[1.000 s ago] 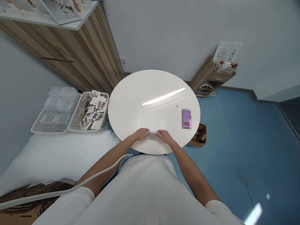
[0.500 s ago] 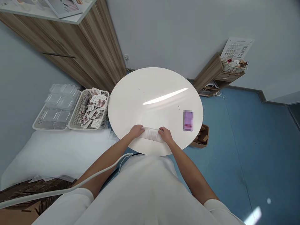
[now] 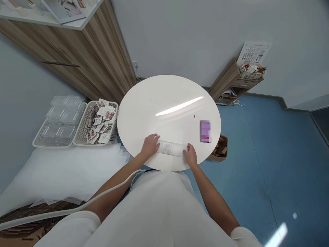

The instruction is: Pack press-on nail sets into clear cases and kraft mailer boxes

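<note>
A flat, clear plastic sleeve (image 3: 173,149) with a whitish, printed-looking piece inside lies near the front edge of the round white table (image 3: 144,99). My left hand (image 3: 150,146) rests at the sleeve's left end, its fingers stretched and apart. At the opposite end is my right hand (image 3: 190,156), fingers loosely bent, with a gap between thumb and forefinger. Its thumb is beside the sleeve's edge; whether it touches is hard to see. Further right on the tabletop lies a purple, pixelated rectangular item (image 3: 205,131).
Left of the table stand a basket of small printed cards (image 3: 113,132) and a tray of clear plastic boxes (image 3: 61,118), beside a white plastic-looking sheet stack (image 3: 69,171). A cardboard box (image 3: 218,157) sits on the floor at right. A white cable (image 3: 102,190) crosses my left arm.
Both hands have loosened from the sleeve's ends, the right hand shifting outward to the right. The sleeve now lies flatter and slightly further right. The view has shifted slightly.
</note>
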### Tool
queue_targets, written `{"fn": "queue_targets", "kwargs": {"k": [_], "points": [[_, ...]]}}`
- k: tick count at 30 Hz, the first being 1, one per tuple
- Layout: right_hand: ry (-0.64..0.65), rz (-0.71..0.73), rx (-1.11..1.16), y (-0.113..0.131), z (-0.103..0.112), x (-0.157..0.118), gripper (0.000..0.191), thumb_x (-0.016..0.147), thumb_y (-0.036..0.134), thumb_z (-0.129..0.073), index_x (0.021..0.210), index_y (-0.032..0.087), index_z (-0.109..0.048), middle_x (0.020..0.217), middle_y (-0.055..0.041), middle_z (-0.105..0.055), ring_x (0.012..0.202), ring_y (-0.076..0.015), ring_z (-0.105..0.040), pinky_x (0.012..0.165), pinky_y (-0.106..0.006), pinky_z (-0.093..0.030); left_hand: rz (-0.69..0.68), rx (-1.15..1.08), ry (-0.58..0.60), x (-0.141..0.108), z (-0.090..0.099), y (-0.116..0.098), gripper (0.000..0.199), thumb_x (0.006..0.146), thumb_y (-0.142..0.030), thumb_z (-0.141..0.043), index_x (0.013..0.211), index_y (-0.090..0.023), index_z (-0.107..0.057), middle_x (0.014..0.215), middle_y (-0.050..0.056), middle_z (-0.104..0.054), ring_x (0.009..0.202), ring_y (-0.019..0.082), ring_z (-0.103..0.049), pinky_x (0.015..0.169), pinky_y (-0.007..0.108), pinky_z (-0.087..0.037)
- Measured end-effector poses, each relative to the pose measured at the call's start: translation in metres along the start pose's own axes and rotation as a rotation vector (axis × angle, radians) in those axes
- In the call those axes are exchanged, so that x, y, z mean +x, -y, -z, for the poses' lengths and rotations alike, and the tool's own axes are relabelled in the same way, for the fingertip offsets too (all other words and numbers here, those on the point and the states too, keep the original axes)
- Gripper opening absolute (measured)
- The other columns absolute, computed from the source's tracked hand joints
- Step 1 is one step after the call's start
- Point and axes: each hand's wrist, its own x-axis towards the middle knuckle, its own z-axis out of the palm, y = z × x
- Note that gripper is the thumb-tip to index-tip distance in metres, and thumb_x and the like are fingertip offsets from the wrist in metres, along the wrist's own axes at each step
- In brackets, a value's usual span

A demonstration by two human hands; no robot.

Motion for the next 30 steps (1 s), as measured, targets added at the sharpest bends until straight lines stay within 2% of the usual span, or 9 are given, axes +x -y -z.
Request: {"fn": "queue_targets", "kwargs": {"k": [3, 6, 12, 15, 17, 20, 23, 28, 30], "points": [[0.042, -0.041, 0.163, -0.006, -0.01, -0.021, 0.061, 0.073, 0.027, -0.05, 0.129, 0.017, -0.029, 0.123, -0.0114, -0.047, 0.107, -0.0201, -0.05, 0.087, -0.032, -0.041, -0.286, -0.009, 0.164, -0.013, -0.008, -0.016, 0.036, 0.078, -0.025, -0.046, 0.114, -0.019, -0.047, 0.12, 0.01, -0.048, 0.113, 0.023, -0.041, 0.092, 0.036, -0.031], [0.062, -0.092, 0.244, -0.003, -0.023, -0.035, 0.066, 0.072, 0.029, -0.051, 0.131, 0.017, -0.023, 0.127, -0.0129, -0.044, 0.112, -0.0203, -0.048, 0.087, -0.032, -0.041, -0.405, 0.045, 0.266, -0.025, -0.017, -0.026, 0.045, 0.075, -0.028, -0.052, 0.119, -0.021, -0.044, 0.127, 0.01, -0.043, 0.118, 0.024, -0.036, 0.096, 0.039, -0.025], [0.05, -0.158, 0.255, 0.012, -0.034, -0.029, 0.073, 0.069, 0.03, -0.055, 0.132, 0.017, -0.021, 0.131, -0.0146, -0.039, 0.113, -0.0216, -0.047, 0.09, -0.032, -0.04, -0.391, 0.129, 0.31, -0.024, -0.026, -0.032, 0.069, 0.07, -0.043, -0.058, 0.131, -0.03, -0.029, 0.134, 0.011, -0.035, 0.121, 0.03, -0.029, 0.098, 0.047, -0.015], [0.038, -0.204, 0.312, 0.019, -0.032, -0.018, 0.072, 0.066, 0.029, -0.058, 0.129, 0.017, -0.027, 0.124, -0.0141, -0.047, 0.109, -0.0218, -0.05, 0.085, -0.031, -0.043, -0.376, 0.162, 0.339, -0.017, -0.027, -0.037, 0.076, 0.065, -0.046, -0.063, 0.132, -0.031, -0.029, 0.132, 0.012, -0.035, 0.119, 0.032, -0.03, 0.097, 0.051, -0.013], [0.06, -0.228, 0.387, 0.024, -0.03, -0.011, 0.065, 0.064, 0.029, -0.06, 0.123, 0.017, -0.036, 0.115, -0.0124, -0.054, 0.1, -0.0212, -0.056, 0.079, -0.03, -0.046, -0.368, 0.182, 0.36, -0.015, -0.027, -0.041, 0.08, 0.062, -0.046, -0.065, 0.132, -0.031, -0.029, 0.131, 0.013, -0.036, 0.118, 0.033, -0.03, 0.096, 0.053, -0.012], [0.116, -0.224, 0.457, 0.032, -0.025, -0.003, 0.043, 0.062, 0.03, -0.061, 0.102, 0.016, -0.052, 0.099, -0.0094, -0.062, 0.086, -0.0198, -0.059, 0.07, -0.028, -0.047, -0.361, 0.193, 0.38, -0.014, -0.027, -0.043, 0.082, 0.061, -0.046, -0.066, 0.132, -0.03, -0.029, 0.131, 0.013, -0.036, 0.117, 0.034, -0.029, 0.096, 0.053, -0.011], [0.131, -0.201, 0.456, 0.037, -0.021, 0.004, 0.032, 0.06, 0.031, -0.061, 0.087, 0.016, -0.056, 0.091, -0.0075, -0.063, 0.08, -0.0183, -0.059, 0.067, -0.027, -0.046, -0.357, 0.188, 0.387, -0.014, -0.027, -0.043, 0.083, 0.061, -0.046, -0.066, 0.133, -0.03, -0.028, 0.13, 0.013, -0.036, 0.118, 0.034, -0.029, 0.096, 0.053, -0.012], [0.077, -0.196, 0.383, 0.037, -0.021, 0.01, 0.048, 0.056, 0.033, -0.064, 0.099, 0.018, -0.049, 0.094, -0.0068, -0.061, 0.078, -0.0163, -0.058, 0.063, -0.025, -0.044, -0.344, 0.179, 0.391, -0.014, -0.03, -0.041, 0.086, 0.06, -0.047, -0.065, 0.134, -0.031, -0.024, 0.131, 0.013, -0.035, 0.118, 0.035, -0.027, 0.095, 0.052, -0.014], [0.074, -0.199, 0.326, 0.034, -0.022, 0.01, 0.044, 0.058, 0.036, -0.062, 0.096, 0.018, -0.05, 0.089, -0.006, -0.061, 0.073, -0.0154, -0.057, 0.059, -0.024, -0.042, -0.359, 0.175, 0.382, -0.014, -0.029, -0.04, 0.087, 0.06, -0.047, -0.065, 0.135, -0.031, -0.023, 0.131, 0.013, -0.035, 0.119, 0.034, -0.028, 0.095, 0.051, -0.015]]}}
